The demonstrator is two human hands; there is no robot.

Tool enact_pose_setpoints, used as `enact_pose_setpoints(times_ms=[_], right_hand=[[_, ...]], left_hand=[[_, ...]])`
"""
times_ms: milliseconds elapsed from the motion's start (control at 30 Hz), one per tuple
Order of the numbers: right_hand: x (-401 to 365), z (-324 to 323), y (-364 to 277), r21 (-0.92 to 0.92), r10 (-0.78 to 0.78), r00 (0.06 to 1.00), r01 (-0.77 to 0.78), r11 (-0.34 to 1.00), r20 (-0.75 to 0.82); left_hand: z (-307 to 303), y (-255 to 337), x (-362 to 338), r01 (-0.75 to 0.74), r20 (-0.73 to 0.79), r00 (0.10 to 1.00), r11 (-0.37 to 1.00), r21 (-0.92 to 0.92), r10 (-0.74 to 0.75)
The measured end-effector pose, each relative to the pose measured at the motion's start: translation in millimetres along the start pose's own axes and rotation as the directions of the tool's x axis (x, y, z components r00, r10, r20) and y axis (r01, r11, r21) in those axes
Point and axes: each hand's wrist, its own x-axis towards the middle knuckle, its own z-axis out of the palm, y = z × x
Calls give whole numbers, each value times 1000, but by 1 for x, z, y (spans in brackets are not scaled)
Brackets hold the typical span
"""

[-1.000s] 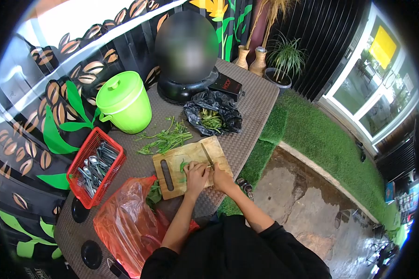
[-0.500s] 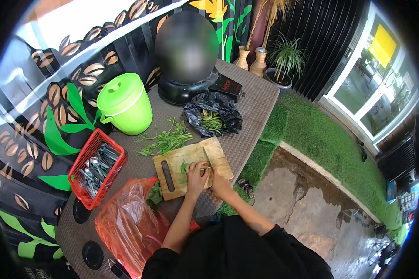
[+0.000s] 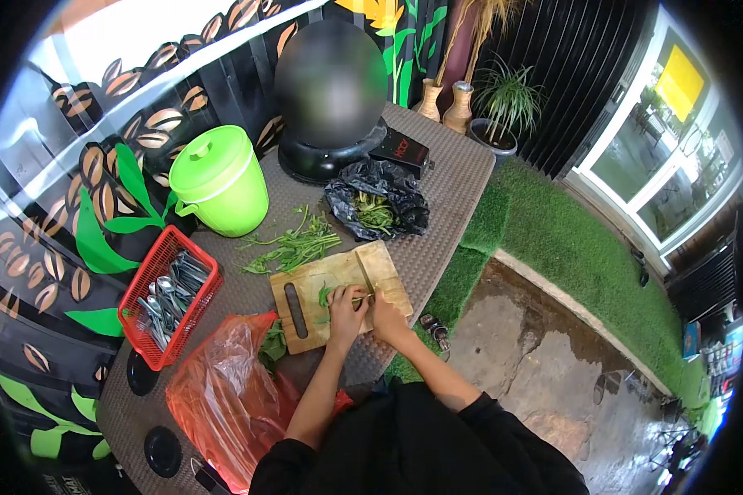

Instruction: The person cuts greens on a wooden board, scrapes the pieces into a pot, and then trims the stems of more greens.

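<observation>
On a wooden cutting board [image 3: 326,272] near the table's edge, my left hand [image 3: 347,309] presses down on green leafy stems [image 3: 324,295], its fingers curled around them. My right hand [image 3: 390,320] is closed around a knife [image 3: 366,274]; its handle is hidden in the fist, and the thin dark blade points away across the board. The two hands are close together. Loose green stems [image 3: 301,247] lie just beyond the board. Behind them a black plastic bag [image 3: 409,210] stands open with more greens inside. Left of my forearm is a red plastic bag [image 3: 227,388], leaves showing at its mouth.
A red basket [image 3: 150,359] of cutlery and a lime-green lidded bucket [image 3: 223,190] stand on the left. Toward the back are a round black object [image 3: 305,165], partly blurred, and a black box [image 3: 400,148]. Beyond the table's right edge lie artificial grass [image 3: 570,223] and wet concrete [image 3: 512,330].
My right hand and the knife have shifted very slightly at the board. The left hand keeps its hold on the stems. The whole view has moved a little.
</observation>
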Motion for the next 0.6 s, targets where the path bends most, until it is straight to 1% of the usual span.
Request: enact_pose_setpoints(times_ms=[33,67,133,167,200,233,267,333,433,500,533,600], right_hand=[[2,1,2,62,22,1000,-24,998,20],[-2,5,0,62,20,1000,-21,998,16],[-13,12,-7,85,92,993,-86,993,-68],[-11,15,-10,94,142,986,-134,987,-85],[-6,15,-6,92,147,986,-139,986,-85],[2,16,-2,29,91,994,-90,996,-58],[8,17,1,-29,37,999,-38,999,-26],[1,9,-3,-34,43,999,-44,998,-23],[-5,16,-6,-11,40,998,-40,999,-50],[4,25,-7,31,152,988,-151,988,-30],[6,24,-5,29,151,988,-151,988,-26],[19,11,0,-22,128,987,-127,992,102]], left_hand=[[1,-1,-1,-2,0,1000,1000,2,2],[2,-1,-1,-6,-24,1000,1000,4,6],[0,1,3,-13,-48,999,1000,3,14],[0,2,3,-18,-44,999,1000,13,19],[0,3,1,-20,-39,999,1000,21,21],[-1,6,1,16,-42,999,999,29,-15],[0,5,-1,20,-38,999,999,29,-19],[1,0,0,20,-55,998,1000,11,-20],[1,0,1,34,-52,998,999,-9,-34],[-1,2,2,38,-51,998,999,-15,-39],[-2,3,1,42,-48,998,999,-17,-43],[0,-2,2,18,-42,999,1000,-6,-18]])
